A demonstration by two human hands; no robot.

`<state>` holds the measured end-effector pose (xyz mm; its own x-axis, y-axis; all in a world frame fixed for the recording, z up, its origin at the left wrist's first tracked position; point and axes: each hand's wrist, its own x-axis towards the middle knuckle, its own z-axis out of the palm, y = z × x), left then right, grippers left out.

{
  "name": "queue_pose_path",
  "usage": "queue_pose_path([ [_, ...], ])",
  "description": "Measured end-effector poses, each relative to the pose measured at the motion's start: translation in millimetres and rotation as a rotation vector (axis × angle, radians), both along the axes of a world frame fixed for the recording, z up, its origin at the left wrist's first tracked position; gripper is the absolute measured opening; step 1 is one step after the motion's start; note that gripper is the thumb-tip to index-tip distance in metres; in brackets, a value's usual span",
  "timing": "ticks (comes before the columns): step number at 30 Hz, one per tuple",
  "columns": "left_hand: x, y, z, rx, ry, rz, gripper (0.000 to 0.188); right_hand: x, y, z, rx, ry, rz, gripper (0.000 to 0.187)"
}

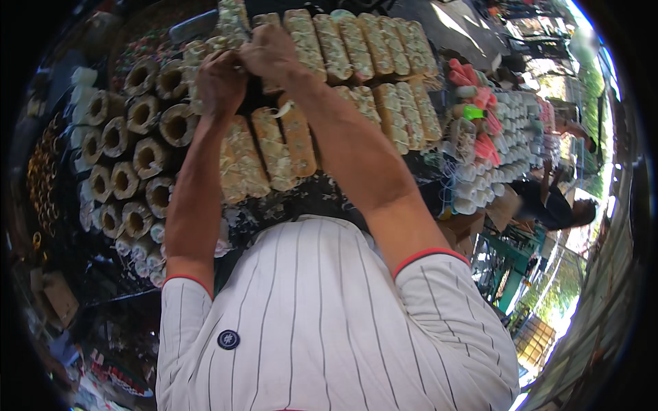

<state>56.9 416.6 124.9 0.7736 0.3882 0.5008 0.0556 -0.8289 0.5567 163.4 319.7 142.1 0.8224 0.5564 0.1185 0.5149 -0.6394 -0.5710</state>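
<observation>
Block (233,18) points lengthwise away.

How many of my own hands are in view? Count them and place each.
2. Left hand, upper left of centre, by the tan blocks; right hand, just right of it and slightly higher. Some fingers are hidden.

The left hand (221,74) and right hand (269,52) are hiding their own fingertips. The upper edge is cutting off a speckled oblong block (233,12); the right forearm (329,130) is partly covering the block rows (392,118). A distant dark-shirted person (556,209) is appearing too small for details.
</observation>
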Motion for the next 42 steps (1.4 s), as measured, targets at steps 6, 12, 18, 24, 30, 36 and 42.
queue_pose_path([
  [6, -25, 25, -1, -0.933, -0.065, -0.185, 0.020, -6, -8, 43, 0.363, 0.545, 0.105, 0.023],
  [12, -29, 39, 21, -0.966, 0.075, -0.065, 0.025, 20, -58, 59, -0.004, 0.496, 0.023, 0.041],
  [18, 14, -3, 29, -0.206, 0.289, 0.117, 0.029, 2, -76, 47, 0.007, 0.181, -0.042, 0.037],
  [24, 31, -6, 25, -0.145, 0.391, 0.210, 0.028, 8, -57, 37, -0.098, -0.215, 0.090, 0.025],
  [30, 28, 6, 22, -0.220, 0.409, 0.122, 0.030, 18, -39, 38, -0.238, -0.407, 0.313, 0.020],
  [36, 3, 5, 57, -0.410, 0.322, 0.054, 0.026, 16, -64, 70, -0.258, -0.329, 0.329, 0.026],
  [42, -104, -20, 128, -0.966, 0.373, -0.411, 0.016, -46, -180, 88, 0.333, 0.670, 0.056, 0.042],
])
